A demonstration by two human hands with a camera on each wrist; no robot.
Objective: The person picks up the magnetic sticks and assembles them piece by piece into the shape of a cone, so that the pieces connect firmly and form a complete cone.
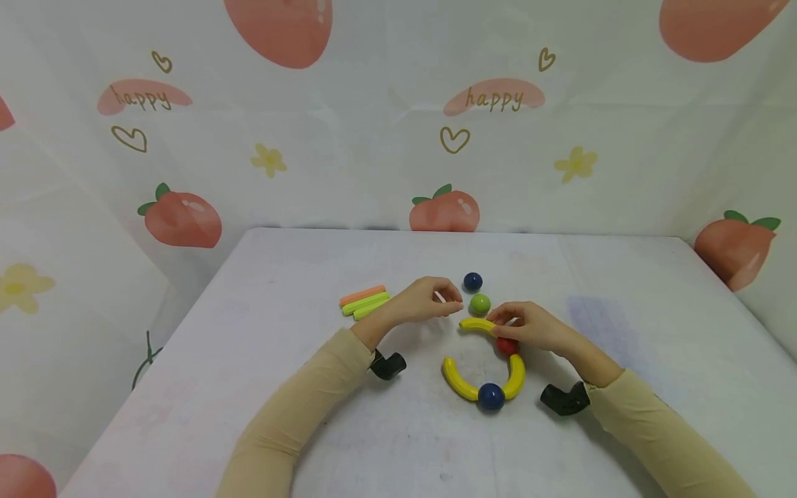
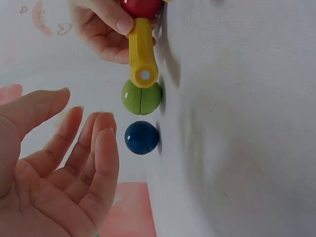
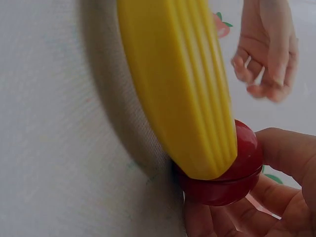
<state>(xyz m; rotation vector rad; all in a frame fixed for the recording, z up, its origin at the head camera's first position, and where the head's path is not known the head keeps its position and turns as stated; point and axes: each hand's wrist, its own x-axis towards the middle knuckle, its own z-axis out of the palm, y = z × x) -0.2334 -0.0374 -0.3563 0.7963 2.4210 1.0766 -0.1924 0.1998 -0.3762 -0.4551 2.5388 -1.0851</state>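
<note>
My right hand (image 1: pixel 535 325) pinches a curved yellow magnetic rod (image 1: pixel 475 324) close to where it meets a red ball (image 1: pixel 507 347). A second curved yellow rod (image 1: pixel 517 377) runs from the red ball to a dark blue ball (image 1: pixel 492 397). From that ball a third curved yellow rod (image 1: pixel 457 380) bends up to the left, so the chain forms an unclosed ring. To its upper left hovers my left hand (image 1: pixel 428 299), fingers relaxed and holding nothing. Beyond the ring lie a loose green ball (image 2: pixel 141 97) and another dark blue ball (image 2: pixel 142 138).
Left of my left hand lie an orange stick (image 1: pixel 362 295) and two yellow-green sticks (image 1: pixel 366 303), partly behind the wrist. Black devices (image 1: pixel 564 399) are worn at both wrists. A patterned cloth (image 1: pixel 349 138) hangs behind the white table (image 1: pixel 205 387).
</note>
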